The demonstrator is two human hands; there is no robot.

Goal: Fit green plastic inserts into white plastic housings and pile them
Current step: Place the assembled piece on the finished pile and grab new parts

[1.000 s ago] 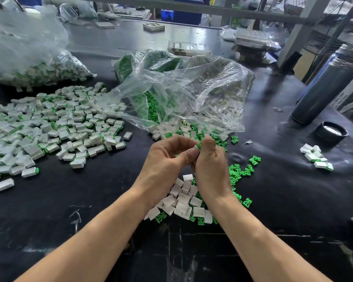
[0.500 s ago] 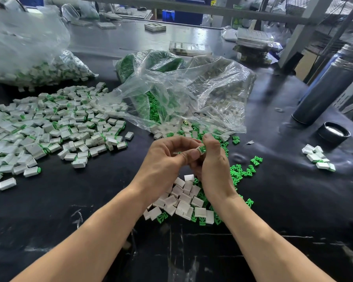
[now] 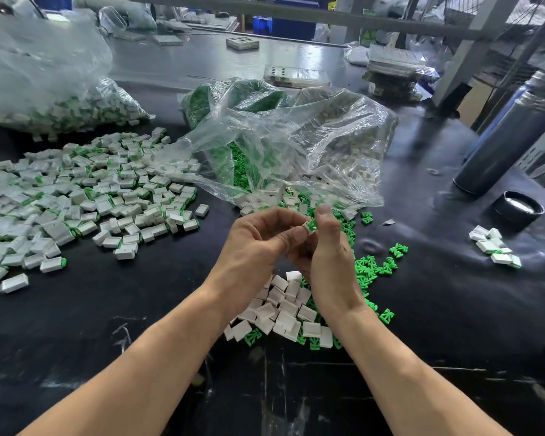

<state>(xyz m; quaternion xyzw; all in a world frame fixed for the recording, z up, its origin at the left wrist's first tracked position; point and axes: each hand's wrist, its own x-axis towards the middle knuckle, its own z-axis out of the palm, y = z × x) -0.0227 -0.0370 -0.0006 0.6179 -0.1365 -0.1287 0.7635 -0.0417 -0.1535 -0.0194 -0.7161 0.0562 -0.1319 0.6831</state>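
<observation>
My left hand [image 3: 258, 247] pinches a white housing [image 3: 306, 228] between thumb and forefinger above the black table. My right hand [image 3: 331, 256] presses a green insert [image 3: 312, 224] against its open end. Both hands meet at the piece. Below them lie several empty white housings [image 3: 283, 309] mixed with loose green inserts [image 3: 372, 269]. A wide pile of fitted housings [image 3: 85, 199] with green ends spreads to the left.
A crumpled clear bag [image 3: 290, 146] holding green inserts and white housings lies behind my hands. Another bag of parts [image 3: 54, 99] sits far left. A dark flask [image 3: 510, 143], its cap [image 3: 518, 209] and a few fitted pieces [image 3: 493, 247] are at the right.
The green insert has come into plainer view at my fingertips, against the housing's end. My hands have stayed together over the same spot.
</observation>
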